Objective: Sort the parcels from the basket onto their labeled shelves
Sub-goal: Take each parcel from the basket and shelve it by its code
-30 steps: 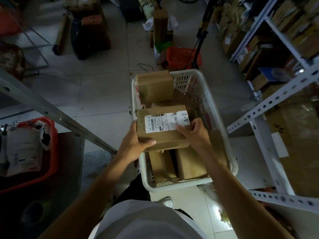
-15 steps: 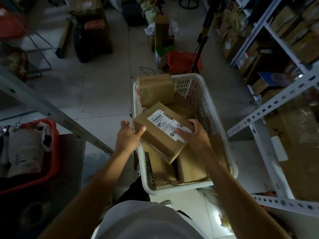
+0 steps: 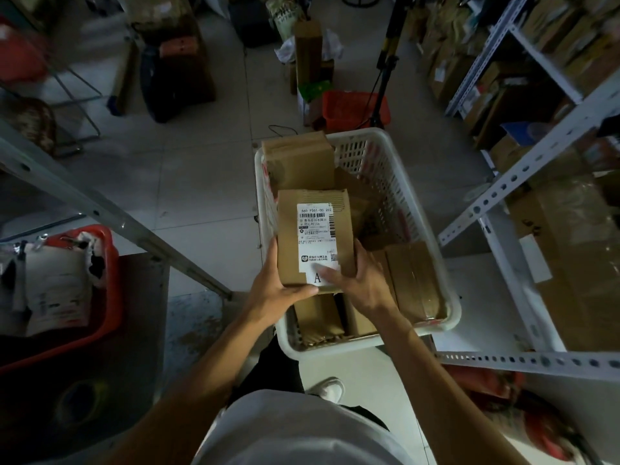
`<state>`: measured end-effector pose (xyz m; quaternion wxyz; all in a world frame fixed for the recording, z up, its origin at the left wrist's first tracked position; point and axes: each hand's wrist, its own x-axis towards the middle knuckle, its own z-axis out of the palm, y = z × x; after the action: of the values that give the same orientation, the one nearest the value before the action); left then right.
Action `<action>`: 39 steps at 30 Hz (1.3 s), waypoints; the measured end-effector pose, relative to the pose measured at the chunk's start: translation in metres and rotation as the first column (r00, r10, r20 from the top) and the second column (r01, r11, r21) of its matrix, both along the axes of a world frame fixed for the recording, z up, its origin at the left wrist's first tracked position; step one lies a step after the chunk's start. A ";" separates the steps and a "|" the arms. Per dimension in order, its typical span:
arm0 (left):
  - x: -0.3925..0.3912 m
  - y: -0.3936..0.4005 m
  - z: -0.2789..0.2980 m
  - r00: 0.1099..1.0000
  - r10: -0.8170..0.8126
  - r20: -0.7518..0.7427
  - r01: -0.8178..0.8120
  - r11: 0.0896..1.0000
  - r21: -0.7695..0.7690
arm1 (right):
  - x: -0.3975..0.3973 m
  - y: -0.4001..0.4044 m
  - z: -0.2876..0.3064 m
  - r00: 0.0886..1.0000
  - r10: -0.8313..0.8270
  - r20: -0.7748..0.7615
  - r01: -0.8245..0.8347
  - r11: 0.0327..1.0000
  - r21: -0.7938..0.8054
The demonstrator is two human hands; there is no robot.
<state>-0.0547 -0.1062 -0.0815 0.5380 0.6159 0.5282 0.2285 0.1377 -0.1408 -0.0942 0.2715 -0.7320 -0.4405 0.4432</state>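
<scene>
A white slotted basket (image 3: pixel 397 182) stands on the floor in front of me, with several brown cardboard parcels inside. Above its left half I hold one brown parcel (image 3: pixel 288 236), label up, its long side pointing away from me. The white label (image 3: pixel 317 229) shows a barcode and a large "A" at the near end. My left hand (image 3: pixel 280 286) grips the parcel's near left corner from below and the side. My right hand (image 3: pixel 357 280) holds the near right corner, thumb lying across the label and hiding what follows the "A".
White perforated metal shelving (image 3: pixel 523 182) stacked with boxes rises on the right. A grey shelf upright (image 3: pixel 110 213) slants across the left, with a red bin (image 3: pixel 110 290) of bagged items below it. A red basket (image 3: pixel 352 107) and a tripod (image 3: pixel 385 68) stand beyond the white basket.
The parcel was turned about a quarter turn, from label sideways to label lengthwise away from me. Both hands shifted to its near end.
</scene>
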 end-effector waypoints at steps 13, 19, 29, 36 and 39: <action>0.013 -0.013 0.027 0.967 -0.245 -0.066 0.247 0.969 0.029 | 0.007 -0.085 0.054 0.975 -0.199 -0.103 0.220 0.939 0.263; 0.036 -0.006 0.042 0.812 -0.583 -0.030 0.583 0.812 -0.006 | -0.013 -0.143 0.060 0.879 -0.462 -0.113 0.476 0.847 0.237; 0.078 -0.068 0.037 0.435 -0.900 -0.031 0.900 0.435 -0.018 | -0.071 -0.258 0.064 0.561 -0.809 -0.173 0.823 0.525 0.216; 0.134 -0.167 0.044 0.163 -0.984 0.073 0.987 0.163 -0.005 | -0.078 -0.352 0.075 0.308 -0.944 -0.115 0.932 0.275 0.236; 0.167 -0.220 0.053 0.029 -0.996 0.079 0.998 0.034 0.056 | -0.073 -0.398 0.083 0.200 -0.977 -0.073 0.942 0.171 0.289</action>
<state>0.1125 -0.3263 -0.0284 0.5745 0.7940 -0.0732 -0.1846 0.0648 -0.5393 -0.0109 0.5572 -0.8269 0.0469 0.0597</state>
